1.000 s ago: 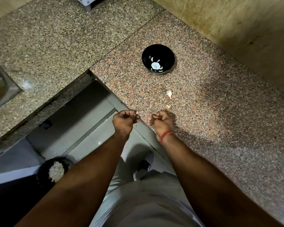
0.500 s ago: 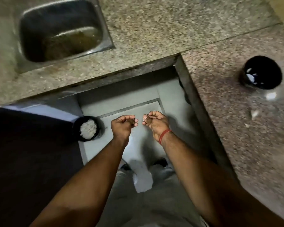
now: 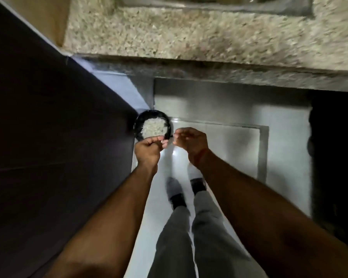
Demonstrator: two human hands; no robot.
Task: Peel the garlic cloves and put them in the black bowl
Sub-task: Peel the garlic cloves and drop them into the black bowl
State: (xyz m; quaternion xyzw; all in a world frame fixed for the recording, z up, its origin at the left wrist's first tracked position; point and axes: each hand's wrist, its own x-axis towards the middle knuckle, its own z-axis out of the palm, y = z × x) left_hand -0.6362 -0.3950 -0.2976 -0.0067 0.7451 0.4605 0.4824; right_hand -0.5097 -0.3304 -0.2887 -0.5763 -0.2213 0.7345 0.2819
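Note:
My left hand (image 3: pixel 148 150) hangs over the floor with its fingers curled against the thumb. It pinches a small pale garlic piece (image 3: pixel 162 141) at the fingertips; blur hides whether this is clove or skin. My right hand (image 3: pixel 191 144) is just to its right, with loosely curled fingers and nothing visible in them. Directly beyond my left fingertips a round black container (image 3: pixel 138 125) full of pale garlic skins stands on the floor. The black bowl and the loose cloves on the counter are out of view.
The granite counter (image 3: pixel 189 37) runs across the top, its edge overhanging a grey tiled floor (image 3: pixel 229 137). A dark cabinet front (image 3: pixel 48 157) fills the left side. My legs and feet (image 3: pixel 177 195) stand below the hands. The whole frame is motion-blurred.
The view has swung left and down from the counter to the floor. Both hands moved from the counter edge to just above the container of skins. The right hand's fingers have loosened.

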